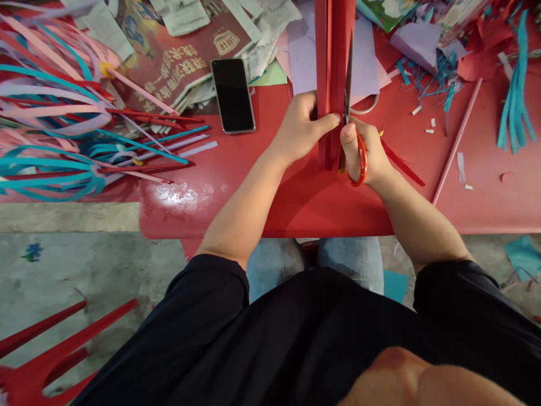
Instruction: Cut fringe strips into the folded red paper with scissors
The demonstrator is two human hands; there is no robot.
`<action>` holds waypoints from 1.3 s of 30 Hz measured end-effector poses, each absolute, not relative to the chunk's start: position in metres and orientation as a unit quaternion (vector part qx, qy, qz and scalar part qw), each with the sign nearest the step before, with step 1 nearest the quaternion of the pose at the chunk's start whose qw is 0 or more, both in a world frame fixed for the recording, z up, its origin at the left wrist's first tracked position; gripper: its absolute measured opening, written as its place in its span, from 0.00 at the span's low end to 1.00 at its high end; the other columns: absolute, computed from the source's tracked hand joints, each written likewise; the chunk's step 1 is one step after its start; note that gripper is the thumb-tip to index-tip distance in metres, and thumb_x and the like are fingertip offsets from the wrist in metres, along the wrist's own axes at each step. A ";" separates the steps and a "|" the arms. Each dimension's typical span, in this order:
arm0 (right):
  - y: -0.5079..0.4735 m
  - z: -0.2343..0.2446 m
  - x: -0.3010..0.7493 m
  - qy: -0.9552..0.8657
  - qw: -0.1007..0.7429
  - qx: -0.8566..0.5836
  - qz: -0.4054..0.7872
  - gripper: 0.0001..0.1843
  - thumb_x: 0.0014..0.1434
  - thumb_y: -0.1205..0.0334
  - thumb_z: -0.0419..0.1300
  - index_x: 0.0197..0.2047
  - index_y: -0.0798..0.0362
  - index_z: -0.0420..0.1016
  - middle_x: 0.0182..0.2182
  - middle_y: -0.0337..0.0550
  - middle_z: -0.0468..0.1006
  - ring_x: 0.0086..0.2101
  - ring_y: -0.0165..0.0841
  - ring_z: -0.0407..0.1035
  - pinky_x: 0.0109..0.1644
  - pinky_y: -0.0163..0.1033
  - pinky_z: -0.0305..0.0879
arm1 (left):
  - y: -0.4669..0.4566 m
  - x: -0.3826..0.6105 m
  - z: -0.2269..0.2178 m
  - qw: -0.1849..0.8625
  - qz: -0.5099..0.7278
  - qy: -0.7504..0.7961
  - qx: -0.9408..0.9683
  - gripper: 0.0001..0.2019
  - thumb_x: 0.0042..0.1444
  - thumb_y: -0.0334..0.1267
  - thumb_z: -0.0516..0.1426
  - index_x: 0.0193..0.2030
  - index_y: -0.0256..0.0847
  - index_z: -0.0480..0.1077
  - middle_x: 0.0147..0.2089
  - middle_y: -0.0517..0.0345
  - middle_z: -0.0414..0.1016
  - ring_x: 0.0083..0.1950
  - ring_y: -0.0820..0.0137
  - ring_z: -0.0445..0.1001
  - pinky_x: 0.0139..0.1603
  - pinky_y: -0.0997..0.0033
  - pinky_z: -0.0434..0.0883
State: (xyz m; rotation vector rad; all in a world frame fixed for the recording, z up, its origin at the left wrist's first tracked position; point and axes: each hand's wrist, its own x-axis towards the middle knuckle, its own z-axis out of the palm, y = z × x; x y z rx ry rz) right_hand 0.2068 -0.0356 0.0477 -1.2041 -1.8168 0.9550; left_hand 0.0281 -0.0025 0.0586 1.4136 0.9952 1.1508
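A long strip of folded red paper (328, 67) stands away from me over the table, and my left hand (306, 124) grips it near its lower end, thumb on top. My right hand (367, 148) is closed around the orange-red handles of a pair of scissors (362, 163). The scissors' blades point away from me and lie along the right edge of the red paper, close to my left thumb. Whether the blades have paper between them I cannot tell. Sheets of lilac paper (366, 62) lie behind the red paper.
Paper-strip lanterns (51, 169) in blue, pink and lilac cover the left of the red table (236, 192). A black phone (233, 96) lies beside a printed cardboard sheet (181, 62). To the right are a pink stick (459, 141), a blue tassel (516, 107) and scraps. A red chair (54, 361) stands lower left.
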 end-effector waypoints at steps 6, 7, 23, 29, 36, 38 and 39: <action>-0.034 0.044 0.204 -0.702 0.399 -0.459 0.371 0.41 0.64 0.14 0.48 0.35 0.47 0.67 0.27 0.40 0.67 0.30 0.37 0.66 0.40 0.51 0.76 | 0.006 0.028 0.049 0.507 0.487 0.410 0.582 0.12 0.59 0.31 0.69 0.28 0.43 0.72 0.31 0.59 0.69 0.34 0.67 0.70 0.41 0.63 0.68; -0.033 0.042 0.204 -0.701 0.402 -0.458 0.369 0.40 0.65 0.14 0.48 0.34 0.47 0.65 0.27 0.39 0.66 0.29 0.36 0.64 0.40 0.50 0.75 | 0.008 0.028 0.046 0.500 0.483 0.403 0.595 0.12 0.59 0.32 0.68 0.29 0.43 0.71 0.31 0.60 0.69 0.34 0.67 0.71 0.40 0.63 0.67; -0.032 0.042 0.205 -0.737 0.372 -0.468 0.316 0.41 0.63 0.13 0.49 0.35 0.47 0.62 0.26 0.37 0.63 0.27 0.32 0.57 0.32 0.43 0.58 | 0.013 0.034 0.035 0.529 0.565 0.365 0.517 0.20 0.51 0.26 0.66 0.48 0.50 0.71 0.38 0.63 0.78 0.38 0.63 0.79 0.44 0.62 0.76; -0.043 0.041 0.198 -0.741 0.351 -0.444 0.362 0.41 0.62 0.13 0.51 0.34 0.47 0.63 0.26 0.40 0.67 0.29 0.37 0.67 0.34 0.45 0.66 | 0.021 0.027 0.030 0.541 0.649 0.314 0.434 0.06 0.58 0.36 0.65 0.39 0.51 0.72 0.37 0.60 0.74 0.38 0.63 0.75 0.42 0.60 0.75; -0.044 0.043 0.195 -0.737 0.337 -0.447 0.379 0.41 0.61 0.13 0.52 0.35 0.47 0.64 0.26 0.41 0.69 0.27 0.37 0.67 0.31 0.45 0.64 | 0.028 0.020 0.031 0.501 0.655 0.323 0.465 0.08 0.58 0.38 0.64 0.37 0.62 0.79 0.39 0.60 0.78 0.44 0.56 0.78 0.53 0.52 0.75; -0.043 0.043 0.196 -0.754 0.336 -0.430 0.366 0.42 0.60 0.12 0.53 0.37 0.48 0.63 0.27 0.41 0.71 0.27 0.35 0.67 0.31 0.44 0.62 | 0.029 0.021 0.029 0.486 0.659 0.329 0.471 0.07 0.59 0.38 0.64 0.37 0.62 0.78 0.39 0.61 0.79 0.43 0.57 0.77 0.53 0.52 0.74; -0.042 0.043 0.196 -0.761 0.338 -0.420 0.361 0.42 0.60 0.12 0.53 0.38 0.48 0.63 0.27 0.40 0.70 0.27 0.35 0.66 0.31 0.44 0.61 | 0.030 0.022 0.028 0.483 0.657 0.331 0.474 0.07 0.59 0.38 0.64 0.38 0.60 0.78 0.40 0.61 0.79 0.43 0.58 0.76 0.53 0.52 0.74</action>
